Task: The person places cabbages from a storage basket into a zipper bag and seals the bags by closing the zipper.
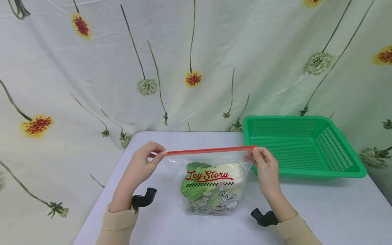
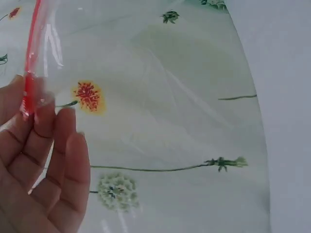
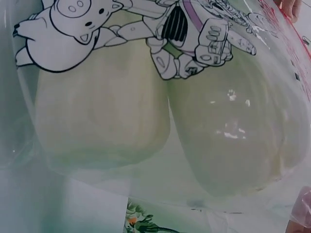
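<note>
A clear zip bag (image 1: pixel 211 204) printed with "Toy Story" in red and line-drawn figures hangs upright between both hands. Inside it are leafy greens (image 1: pixel 190 189) with thick white stems, like Chinese cabbage. My left hand (image 1: pixel 145 163) pinches the left end of the red zip strip (image 1: pixel 208 150); my right hand (image 1: pixel 266 166) pinches its right end. The strip is stretched nearly straight. In the left wrist view, the left fingers (image 2: pixel 41 126) grip the strip's corner. Two pale stem ends (image 3: pixel 102 111) show through the printed plastic in the right wrist view.
A green plastic basket (image 1: pixel 333 175) with perforated walls stands at the back right of the white table (image 1: pixel 153 224), just beyond my right hand. Behind the table hangs a flower-printed cloth (image 1: pixel 171 102). Each wrist wears a black camera mount (image 1: pixel 144 199).
</note>
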Tool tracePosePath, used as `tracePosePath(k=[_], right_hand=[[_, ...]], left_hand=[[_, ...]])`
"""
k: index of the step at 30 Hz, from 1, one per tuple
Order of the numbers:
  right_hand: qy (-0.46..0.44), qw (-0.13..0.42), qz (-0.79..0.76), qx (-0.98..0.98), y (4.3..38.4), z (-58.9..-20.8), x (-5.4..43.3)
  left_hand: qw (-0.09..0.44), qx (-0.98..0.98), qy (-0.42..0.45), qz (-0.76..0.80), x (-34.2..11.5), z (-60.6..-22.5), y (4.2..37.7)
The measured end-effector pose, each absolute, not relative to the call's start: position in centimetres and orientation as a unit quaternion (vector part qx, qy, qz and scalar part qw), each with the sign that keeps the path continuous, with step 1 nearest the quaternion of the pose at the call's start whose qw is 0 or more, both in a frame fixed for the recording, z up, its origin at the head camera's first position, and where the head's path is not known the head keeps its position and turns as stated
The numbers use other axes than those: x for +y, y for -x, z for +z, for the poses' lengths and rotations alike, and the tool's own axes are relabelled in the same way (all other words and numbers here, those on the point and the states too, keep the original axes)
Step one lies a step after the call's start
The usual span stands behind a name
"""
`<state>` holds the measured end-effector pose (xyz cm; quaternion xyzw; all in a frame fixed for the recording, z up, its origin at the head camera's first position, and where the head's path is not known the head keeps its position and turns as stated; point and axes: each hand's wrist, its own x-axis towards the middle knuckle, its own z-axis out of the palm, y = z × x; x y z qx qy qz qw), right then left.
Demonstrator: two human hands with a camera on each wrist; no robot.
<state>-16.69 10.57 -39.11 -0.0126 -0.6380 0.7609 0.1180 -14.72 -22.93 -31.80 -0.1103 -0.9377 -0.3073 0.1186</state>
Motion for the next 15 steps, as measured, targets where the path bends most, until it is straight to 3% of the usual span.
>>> tracePosePath(k=[10,13,15], right_hand=[[0.001,0.109,0.799,-0.592,16.8,-40.1,11.3],[-0.005,0.107,0.802,-0.587,16.8,-40.2,11.3],[-0.009,0.108,0.803,-0.586,16.8,-40.3,11.3]], left_hand=[[-0.016,-0.818,0.082,-0.569,-22.6,-39.0,15.1],[-0.006,-0.815,0.079,-0.574,-21.7,-41.5,15.0],[0.037,-0.807,0.062,-0.587,-21.0,-42.6,14.8]])
